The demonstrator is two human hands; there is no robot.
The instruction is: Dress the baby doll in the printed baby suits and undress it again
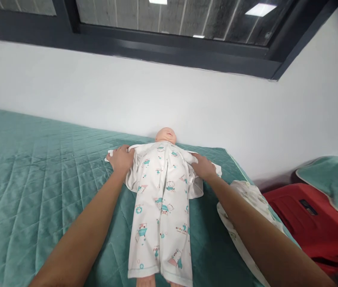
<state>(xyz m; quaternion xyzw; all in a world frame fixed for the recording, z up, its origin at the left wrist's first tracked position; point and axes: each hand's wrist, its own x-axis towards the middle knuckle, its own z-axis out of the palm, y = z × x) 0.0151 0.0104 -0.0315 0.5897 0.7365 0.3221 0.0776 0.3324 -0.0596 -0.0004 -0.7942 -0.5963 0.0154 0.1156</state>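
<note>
Doll (166, 135) in a white printed sleepsuit (161, 207) lies on its back on the bed (37, 179), head towards the white wall (187, 103) and feet towards the camera. Its bare head rests just beside the wall's foot, under the dark window frame (169, 52). Both sleeves of the sleepsuit are spread out sideways from the doll's chest. On the doll's one side, the left hand (121, 158) lies flat and released on the spread sleeve, fingers pointing towards the wall, pressing the cloth onto the green quilted cover. On the doll's other side, the right hand (204, 166) rests palm down and released on the other sleeve, touching the cloth near the doll's chest. A second patterned cloth (246, 199) lies crumpled on the bed's edge, near the doll's legs and partly under the right forearm. Beyond that edge, well apart from the doll, a red case (306, 215) sits low, with another green quilted piece (333, 183) over its far end.
</note>
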